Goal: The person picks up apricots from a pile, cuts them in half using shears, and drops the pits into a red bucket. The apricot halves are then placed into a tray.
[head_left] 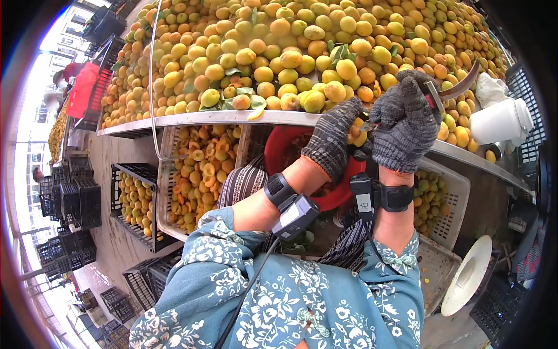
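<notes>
My left hand (334, 139), in a dark grey knit glove, is closed around a yellow-orange apricot (356, 135) at the front edge of the sorting table. Close beside it, my right hand (405, 125), gloved the same way, grips a knife with a curved metal blade (463, 85) that sticks out to the upper right. Part of the handle shows red by the thumb side. The fingers hide most of the apricot and the grip. Below both hands sits a red basin (278, 152) with dark scraps in it. A heap of apricots (290, 58) covers the table behind them.
Under the metal table rim (221, 118), a pale crate (167, 198) holds halved apricots, with a black crate (119, 200) of apricots to its left. A white bucket (503, 122) lies tilted at right. A straw hat (467, 276) rests lower right. Crates (78, 200) stand far left.
</notes>
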`<state>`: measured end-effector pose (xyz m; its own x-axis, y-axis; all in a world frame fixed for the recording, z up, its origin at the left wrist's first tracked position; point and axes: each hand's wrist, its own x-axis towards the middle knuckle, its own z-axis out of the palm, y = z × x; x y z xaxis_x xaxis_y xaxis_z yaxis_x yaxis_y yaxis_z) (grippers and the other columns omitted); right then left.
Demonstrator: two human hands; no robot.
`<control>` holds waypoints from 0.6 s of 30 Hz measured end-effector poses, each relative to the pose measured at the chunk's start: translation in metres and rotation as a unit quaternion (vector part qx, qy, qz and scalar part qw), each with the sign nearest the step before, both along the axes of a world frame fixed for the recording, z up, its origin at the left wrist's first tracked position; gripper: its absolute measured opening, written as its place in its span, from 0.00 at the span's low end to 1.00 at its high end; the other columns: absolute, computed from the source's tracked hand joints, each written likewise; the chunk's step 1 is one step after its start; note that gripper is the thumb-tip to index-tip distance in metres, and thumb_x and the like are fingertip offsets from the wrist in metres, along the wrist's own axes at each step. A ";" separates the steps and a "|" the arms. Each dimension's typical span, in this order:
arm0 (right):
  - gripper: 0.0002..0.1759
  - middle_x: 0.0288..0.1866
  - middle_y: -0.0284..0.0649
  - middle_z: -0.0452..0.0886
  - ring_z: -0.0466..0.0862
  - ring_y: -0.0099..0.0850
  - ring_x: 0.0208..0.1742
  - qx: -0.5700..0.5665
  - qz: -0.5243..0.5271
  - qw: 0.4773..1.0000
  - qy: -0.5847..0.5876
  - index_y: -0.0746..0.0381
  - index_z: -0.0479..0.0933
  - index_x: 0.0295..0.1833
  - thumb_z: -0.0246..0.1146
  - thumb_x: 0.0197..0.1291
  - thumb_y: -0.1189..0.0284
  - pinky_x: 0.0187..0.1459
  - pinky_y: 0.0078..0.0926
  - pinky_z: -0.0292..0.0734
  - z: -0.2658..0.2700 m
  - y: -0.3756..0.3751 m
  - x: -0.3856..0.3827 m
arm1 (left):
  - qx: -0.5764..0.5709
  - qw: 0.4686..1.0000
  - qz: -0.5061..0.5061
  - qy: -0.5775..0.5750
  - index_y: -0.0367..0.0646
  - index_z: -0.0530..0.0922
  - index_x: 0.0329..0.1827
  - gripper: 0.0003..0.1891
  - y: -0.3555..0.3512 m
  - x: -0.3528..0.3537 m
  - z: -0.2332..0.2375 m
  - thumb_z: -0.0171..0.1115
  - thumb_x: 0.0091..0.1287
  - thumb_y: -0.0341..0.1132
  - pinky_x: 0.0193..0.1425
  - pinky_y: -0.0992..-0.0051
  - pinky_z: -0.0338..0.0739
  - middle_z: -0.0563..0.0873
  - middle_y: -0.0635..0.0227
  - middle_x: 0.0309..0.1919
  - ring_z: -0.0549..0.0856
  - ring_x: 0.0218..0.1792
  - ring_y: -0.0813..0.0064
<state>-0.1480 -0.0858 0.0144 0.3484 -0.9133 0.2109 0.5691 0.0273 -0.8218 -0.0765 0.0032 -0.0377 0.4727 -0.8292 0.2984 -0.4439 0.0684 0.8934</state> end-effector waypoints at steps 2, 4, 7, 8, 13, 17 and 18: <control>0.10 0.16 0.28 0.67 0.65 0.19 0.14 -0.016 -0.010 1.000 0.015 0.63 0.76 0.44 0.64 0.60 0.70 0.17 0.18 0.63 0.003 0.002 0.001 | -0.056 0.992 0.058 -0.099 0.37 0.74 0.46 0.14 -0.002 -0.003 -0.007 0.52 0.55 0.22 0.40 0.67 0.73 0.79 0.53 0.33 0.80 0.35 0.59; 0.10 0.16 0.28 0.68 0.67 0.19 0.14 -0.031 -0.020 0.999 0.030 0.64 0.76 0.44 0.64 0.60 0.70 0.17 0.17 0.63 0.003 0.003 0.002 | -0.072 0.986 0.068 -0.135 0.37 0.74 0.46 0.15 -0.004 -0.001 -0.008 0.53 0.55 0.23 0.40 0.66 0.73 0.79 0.52 0.34 0.80 0.36 0.56; 0.11 0.18 0.29 0.71 0.69 0.18 0.15 -0.063 -0.053 0.995 0.051 0.64 0.77 0.44 0.65 0.58 0.70 0.17 0.17 0.63 -0.002 0.002 0.002 | -0.010 0.992 0.048 -0.117 0.36 0.73 0.52 0.19 -0.002 0.000 0.005 0.54 0.55 0.24 0.47 0.63 0.73 0.79 0.49 0.39 0.79 0.43 0.49; 0.12 0.18 0.29 0.72 0.70 0.19 0.15 -0.172 -0.116 0.972 0.112 0.64 0.77 0.44 0.66 0.57 0.70 0.17 0.17 0.63 -0.010 -0.002 0.002 | 0.068 0.996 0.016 -0.063 0.34 0.71 0.56 0.22 -0.002 0.000 0.009 0.54 0.56 0.25 0.54 0.60 0.72 0.79 0.47 0.44 0.77 0.49 0.46; 0.13 0.20 0.30 0.75 0.71 0.19 0.16 -0.036 -0.062 0.997 0.035 0.63 0.78 0.43 0.69 0.54 0.69 0.18 0.17 0.64 0.009 0.011 0.008 | -0.024 0.984 0.038 -0.171 0.34 0.73 0.49 0.22 -0.008 -0.001 -0.002 0.61 0.49 0.31 0.49 0.58 0.72 0.78 0.49 0.38 0.77 0.45 0.46; 0.12 0.19 0.28 0.74 0.70 0.18 0.15 -0.060 -0.084 0.993 0.055 0.62 0.79 0.42 0.69 0.53 0.71 0.18 0.16 0.62 0.008 0.011 0.009 | -0.010 0.979 0.051 -0.195 0.33 0.73 0.48 0.24 -0.011 0.000 -0.006 0.64 0.46 0.33 0.50 0.59 0.72 0.79 0.50 0.37 0.78 0.44 0.48; 0.11 0.19 0.27 0.73 0.70 0.18 0.15 -0.025 -0.066 0.997 0.030 0.61 0.79 0.41 0.70 0.53 0.72 0.19 0.15 0.61 0.008 0.011 0.009 | -0.010 0.980 0.051 -0.194 0.33 0.73 0.48 0.24 -0.012 0.001 -0.007 0.64 0.46 0.33 0.50 0.59 0.72 0.79 0.50 0.37 0.78 0.44 0.48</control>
